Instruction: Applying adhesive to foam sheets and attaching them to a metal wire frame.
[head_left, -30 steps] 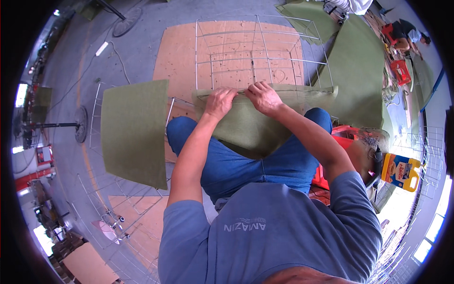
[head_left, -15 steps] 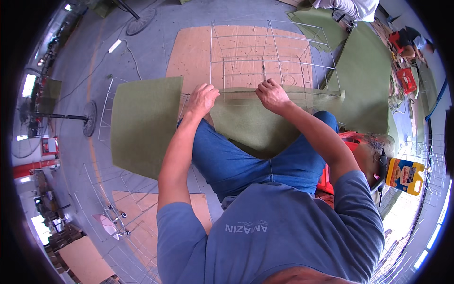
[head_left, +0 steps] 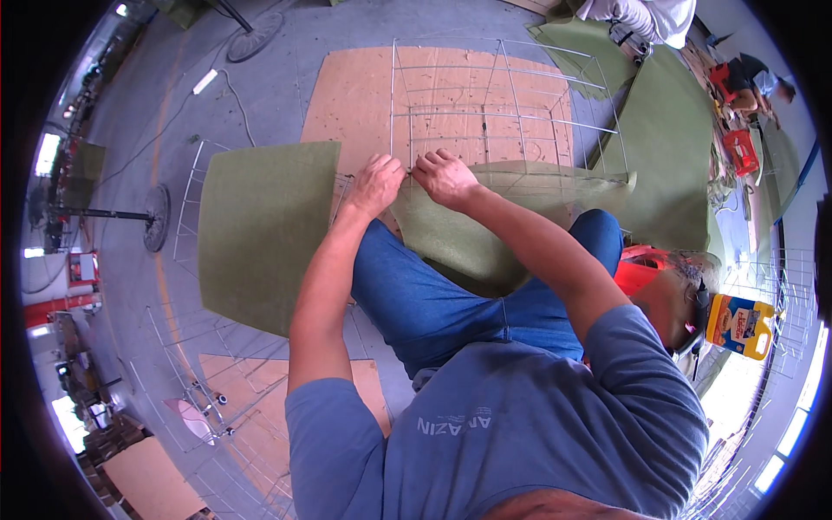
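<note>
Both my arms reach forward, elbows bent, forearms converging. My left hand (head_left: 375, 184) and right hand (head_left: 445, 178) sit side by side, nearly touching, knuckles up, fingers curled down in a pinch. Wrists straight, sleeves short.

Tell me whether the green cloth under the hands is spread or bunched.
Spread: the green cloth lies draped flat across the lap and the wire frame, both hands at its top edge.

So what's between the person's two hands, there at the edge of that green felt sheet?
In the head view, the left hand and right hand nearly meet; only a wire of the metal frame and a sliver of the green felt sheet show between.
</note>
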{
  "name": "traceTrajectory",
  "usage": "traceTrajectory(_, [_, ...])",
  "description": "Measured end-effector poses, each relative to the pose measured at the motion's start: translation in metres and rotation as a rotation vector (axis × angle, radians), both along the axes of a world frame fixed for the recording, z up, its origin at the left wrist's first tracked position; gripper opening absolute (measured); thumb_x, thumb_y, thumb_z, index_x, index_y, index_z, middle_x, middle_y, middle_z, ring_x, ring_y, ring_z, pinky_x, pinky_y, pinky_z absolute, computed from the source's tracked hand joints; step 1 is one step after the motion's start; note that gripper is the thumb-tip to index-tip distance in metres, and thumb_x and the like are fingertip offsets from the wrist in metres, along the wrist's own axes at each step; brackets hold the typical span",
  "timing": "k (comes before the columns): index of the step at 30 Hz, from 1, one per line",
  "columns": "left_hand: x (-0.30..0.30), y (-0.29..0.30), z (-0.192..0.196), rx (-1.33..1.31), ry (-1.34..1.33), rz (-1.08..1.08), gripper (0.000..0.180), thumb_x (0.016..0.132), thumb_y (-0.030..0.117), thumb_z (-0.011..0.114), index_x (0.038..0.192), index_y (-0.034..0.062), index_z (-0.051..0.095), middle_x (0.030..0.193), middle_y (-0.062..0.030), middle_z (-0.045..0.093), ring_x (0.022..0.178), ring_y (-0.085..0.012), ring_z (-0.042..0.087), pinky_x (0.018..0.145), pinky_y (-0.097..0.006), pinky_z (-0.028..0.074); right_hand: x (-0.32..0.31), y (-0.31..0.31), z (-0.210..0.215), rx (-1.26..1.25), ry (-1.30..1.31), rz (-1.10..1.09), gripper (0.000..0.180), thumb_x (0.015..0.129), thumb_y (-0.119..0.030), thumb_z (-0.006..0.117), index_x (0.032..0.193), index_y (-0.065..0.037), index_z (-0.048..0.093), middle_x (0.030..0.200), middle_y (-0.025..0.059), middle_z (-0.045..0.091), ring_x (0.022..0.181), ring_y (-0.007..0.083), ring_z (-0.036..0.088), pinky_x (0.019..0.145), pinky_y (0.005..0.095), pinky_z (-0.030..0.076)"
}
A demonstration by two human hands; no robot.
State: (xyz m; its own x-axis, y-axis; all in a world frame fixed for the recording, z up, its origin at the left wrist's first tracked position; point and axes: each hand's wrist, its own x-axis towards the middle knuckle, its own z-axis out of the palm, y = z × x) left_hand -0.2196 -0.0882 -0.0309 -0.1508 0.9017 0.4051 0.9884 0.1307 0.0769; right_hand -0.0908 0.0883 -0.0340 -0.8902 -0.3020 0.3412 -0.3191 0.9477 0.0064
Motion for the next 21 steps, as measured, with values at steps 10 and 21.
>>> traceTrajectory(10, [-0.003, -0.008, 0.008, -0.170, -0.050, 0.131, 0.010, 0.086, 0.015, 0.068, 0.091, 0.0096, 0.075, 0.085, -0.0062, 0.072, 0.091, -0.0215, 0.065, 0.086, -0.036, 0.049, -0.002, 0.010, 0.009, -0.015, -0.134, -0.025, 0.017, 0.093, -0.021, 0.055, 0.096, -0.010, 0.068, 0.098, 0.0064, 0.064, 0.102, 0.0218, 0.063, 0.096, 0.0386, 0.045])
traceTrajectory(21, [0.009, -0.010, 0.005, 0.022, -0.264, 0.114, 0.011, 0.089, 0.016, 0.071, 0.095, 0.0073, 0.073, 0.087, -0.0132, 0.073, 0.080, -0.0347, 0.068, 0.077, -0.045, 0.052, 0.052, 0.059, 0.008, 0.014, -0.109, -0.058, 0.013, 0.087, -0.017, 0.058, 0.093, -0.009, 0.066, 0.094, 0.0064, 0.061, 0.099, 0.0225, 0.062, 0.096, 0.0378, 0.046])
